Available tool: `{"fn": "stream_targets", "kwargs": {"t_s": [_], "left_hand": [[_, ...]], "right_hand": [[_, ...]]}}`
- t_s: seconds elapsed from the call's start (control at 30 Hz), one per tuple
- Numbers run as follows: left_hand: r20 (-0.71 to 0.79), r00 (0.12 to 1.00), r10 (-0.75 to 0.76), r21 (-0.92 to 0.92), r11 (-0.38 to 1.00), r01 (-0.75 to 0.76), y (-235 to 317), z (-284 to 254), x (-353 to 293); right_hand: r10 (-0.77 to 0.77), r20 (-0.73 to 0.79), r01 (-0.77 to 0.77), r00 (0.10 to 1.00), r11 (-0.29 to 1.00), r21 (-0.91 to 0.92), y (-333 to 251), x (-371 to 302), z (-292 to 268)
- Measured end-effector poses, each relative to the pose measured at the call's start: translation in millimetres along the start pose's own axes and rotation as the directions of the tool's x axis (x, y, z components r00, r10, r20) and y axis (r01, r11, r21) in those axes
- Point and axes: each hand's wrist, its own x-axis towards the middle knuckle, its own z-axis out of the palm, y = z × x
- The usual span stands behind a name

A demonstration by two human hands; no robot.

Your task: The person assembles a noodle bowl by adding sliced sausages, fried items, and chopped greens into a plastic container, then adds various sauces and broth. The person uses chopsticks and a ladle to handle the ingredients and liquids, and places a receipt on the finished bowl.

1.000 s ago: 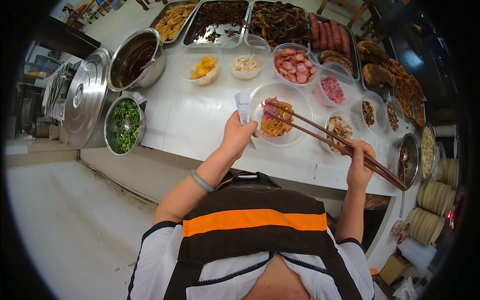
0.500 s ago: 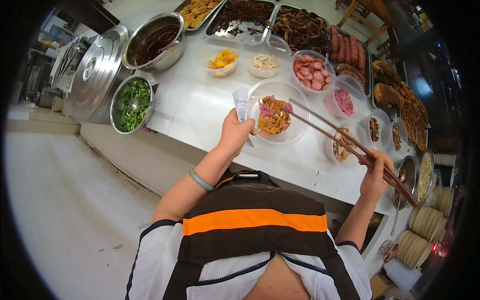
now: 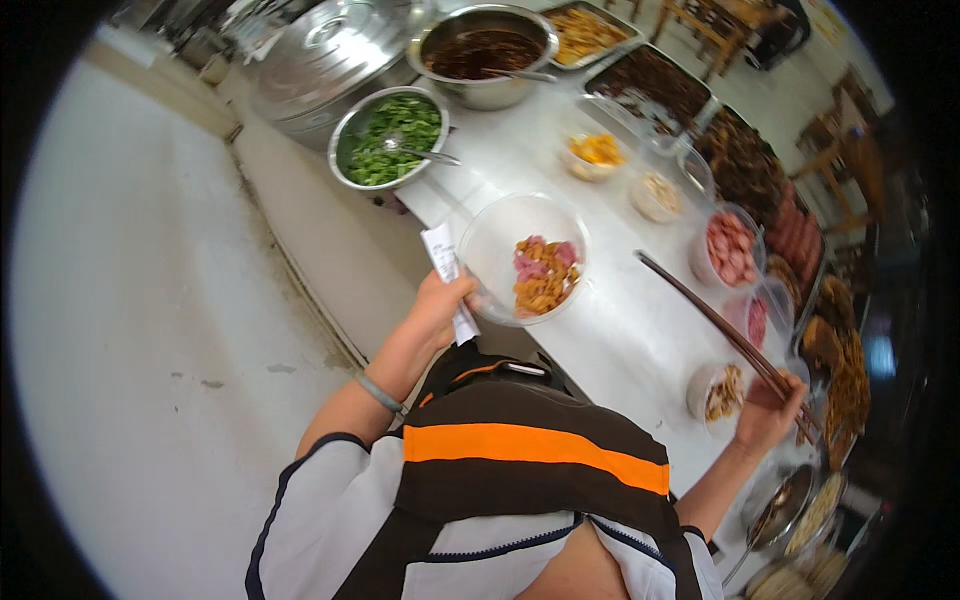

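Near the table's front edge, my left hand (image 3: 436, 308) is closed on the rim of a clear plastic bowl (image 3: 492, 228), with a white printed paper slip (image 3: 440, 252) pinched alongside it. Pink meat pieces and brown chopped food (image 3: 545, 278) lie in the bowl. On the right, my right hand (image 3: 768, 418) grips a pair of long brown chopsticks (image 3: 708, 318). Their tips point up and left over the table, apart from the bowl, with nothing between them. A small tub of pale brown pieces (image 3: 724, 392) stands just left of my right hand.
A steel bowl of chopped greens (image 3: 400, 135) with a spoon stands at the back left, beside a lidded pot (image 3: 325, 60) and a bowl of dark sauce (image 3: 480, 52). Tubs of yellow food (image 3: 596, 152), pale shreds (image 3: 655, 196) and pink slices (image 3: 731, 250) line the table (image 3: 625, 305).
My left hand has carried the bowl left, toward the greens. The chopsticks have come away from the bowl's food. The view has turned toward the left.
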Motion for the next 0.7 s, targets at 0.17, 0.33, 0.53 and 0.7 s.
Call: {"fn": "stream_targets", "kwargs": {"t_s": [0.17,0.33,0.53,0.7], "left_hand": [[-0.236,0.970,0.057,0.054,0.998,-0.045,3,-92,-14],[-0.376,0.925,0.057,-0.080,0.992,-0.094,16,-161,-8],[-0.315,0.932,0.179,0.018,0.983,-0.183,55,-246,24],[-0.249,0.955,0.162,0.033,0.987,-0.158,85,-301,53]], "right_hand": [[-0.118,0.340,0.147,0.933,0.987,-0.059,-2,38,94],[0.277,0.184,0.005,0.943,0.541,-0.841,112,38,216],[0.448,0.609,0.719,0.654,-0.120,-0.684,345,68,361],[0.747,0.247,0.630,0.617,-0.281,-0.723,432,82,391]]}}
